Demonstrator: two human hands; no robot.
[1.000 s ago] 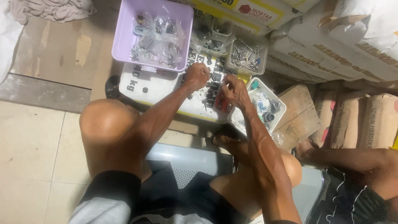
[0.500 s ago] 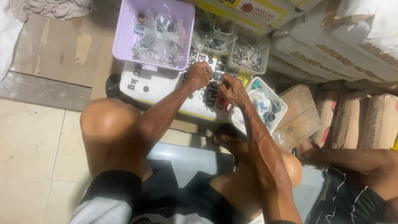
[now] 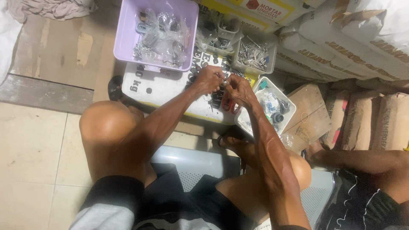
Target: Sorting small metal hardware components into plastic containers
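My left hand [image 3: 207, 79] and my right hand [image 3: 239, 90] meet over a white sack [image 3: 159, 89] lying flat on the floor. Both pinch a small metal part [image 3: 224, 79] between their fingertips; what kind of part it is cannot be made out. Loose small metal pieces [image 3: 215, 100] lie on the sack just below my hands. A lilac plastic tub [image 3: 128, 38] with bagged metal hardware stands to the far left of my left hand. A white tray [image 3: 255, 123] with small fittings sits just right of my right hand.
A clear box of nails or screws [image 3: 253, 55] stands beyond my hands. Stacked sacks [image 3: 341, 47] fill the far right. A cardboard piece [image 3: 311, 110] lies beside the white tray. Another person's leg [image 3: 366, 159] reaches in from the right. I sit on a grey stool [image 3: 191, 164].
My two hands have come closer together over the sack, and the view has shifted slightly. The tubs and trays have not moved.
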